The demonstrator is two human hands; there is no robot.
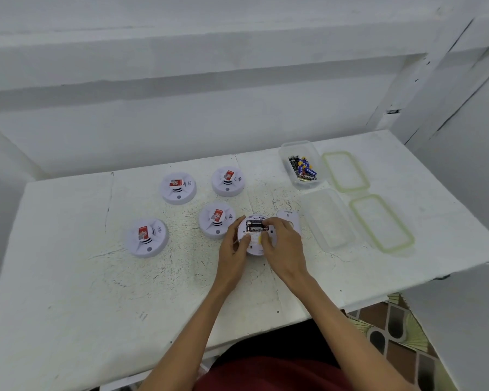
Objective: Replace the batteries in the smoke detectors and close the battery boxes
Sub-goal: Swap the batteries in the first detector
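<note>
Listed from my remote seat: white table [68, 277] across the frame; right of centre, an empty clear tub [329, 218], a tub of batteries [302, 167] and two green-rimmed lids [345, 171] [381, 222]. Four face-up smoke detectors [147, 237] [178, 188] [228, 181] [216, 219] sit centre-left. At centre, my left hand [233, 246] grips the overturned detector [253, 235] by its rim, right hand [283, 246] fingertips pinched at its open battery bay, loose cover [288, 218] just right.
</note>
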